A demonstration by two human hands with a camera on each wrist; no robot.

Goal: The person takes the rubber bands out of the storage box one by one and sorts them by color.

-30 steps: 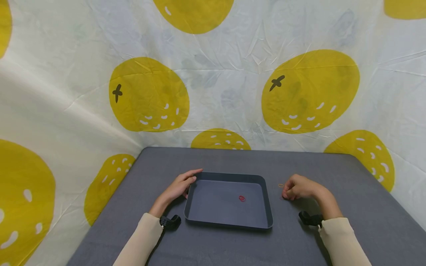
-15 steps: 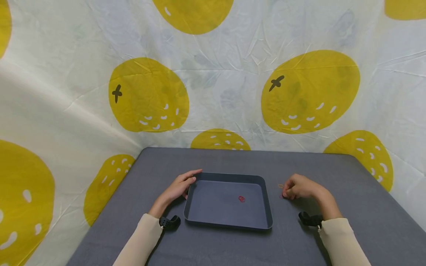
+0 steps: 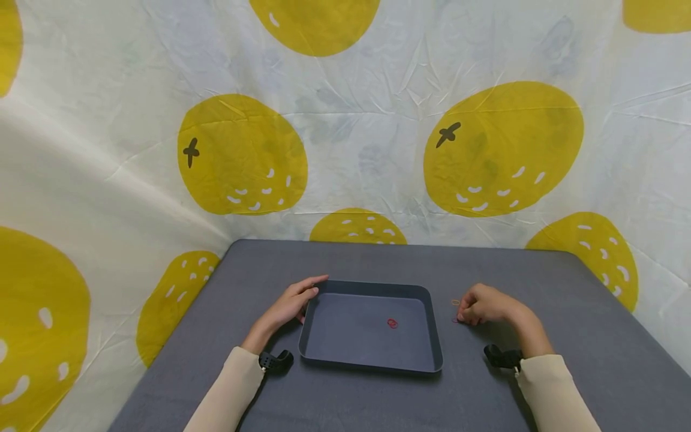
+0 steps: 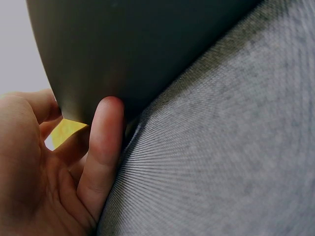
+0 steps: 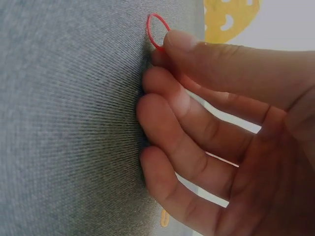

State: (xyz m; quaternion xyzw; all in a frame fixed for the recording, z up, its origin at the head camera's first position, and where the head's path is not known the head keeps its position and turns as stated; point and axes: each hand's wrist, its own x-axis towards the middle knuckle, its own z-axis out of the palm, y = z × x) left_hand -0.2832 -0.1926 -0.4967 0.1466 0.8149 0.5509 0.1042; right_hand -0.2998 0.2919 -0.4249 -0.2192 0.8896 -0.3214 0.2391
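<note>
My left hand [image 3: 291, 303] rests at the far left corner of a dark grey rectangular tray [image 3: 371, 363], its fairly straight fingers touching the outside. In the left wrist view, a fingertip [image 4: 109, 110] lies against the tray's outer wall [image 4: 147, 44]. To the right of the tray, my right hand [image 3: 483, 304] pinches a thin red rubber band [image 5: 148, 25] between thumb and index finger, low over the table. The other fingers are bent, their tips down at the cloth. Red rubber bands [image 3: 392, 323] lie together inside the tray; their number is unclear.
An orange-yellow rubber band [image 3: 456, 302] lies on the table just beyond my right hand. A grey cloth [image 3: 378, 399] covers the table. Behind and to the left hangs a white curtain [image 3: 367, 150] with yellow fruit prints.
A bit more of the red band shows at my right fingertips now. Both hands and the tray stay practically in place.
</note>
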